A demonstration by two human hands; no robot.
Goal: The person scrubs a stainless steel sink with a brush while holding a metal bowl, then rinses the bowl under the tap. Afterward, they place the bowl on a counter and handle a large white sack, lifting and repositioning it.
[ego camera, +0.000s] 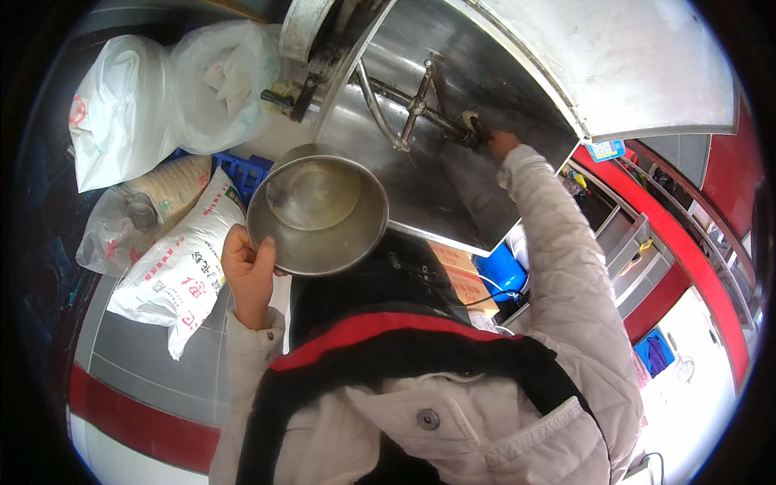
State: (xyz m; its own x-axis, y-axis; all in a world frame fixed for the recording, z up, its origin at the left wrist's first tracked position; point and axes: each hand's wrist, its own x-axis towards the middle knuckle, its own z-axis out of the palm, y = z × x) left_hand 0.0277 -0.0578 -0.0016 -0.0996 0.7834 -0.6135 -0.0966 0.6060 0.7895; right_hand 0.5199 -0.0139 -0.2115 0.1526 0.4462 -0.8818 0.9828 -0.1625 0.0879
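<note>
My left hand (251,267) grips the rim of a round metal bowl (315,260), thumb on the rim's near side; its inside faces up towards the camera and a pale, wet-looking round area shows at its bottom. My right hand (502,144) reaches into a stainless steel tub (461,188) with arm outstretched, at a dark part at the end of the shaft. Which part the fingers hold is hidden. Inside the tub, the metal mixing shaft (417,108) carries crossed rods and a curved bar.
Plastic bags (121,115) and a white printed sack (182,267) lie at the left by a blue crate (242,173). A raised white lid (630,66) stands at the upper right. Cardboard boxes (461,273) and a blue container (503,271) sit below the tub's edge.
</note>
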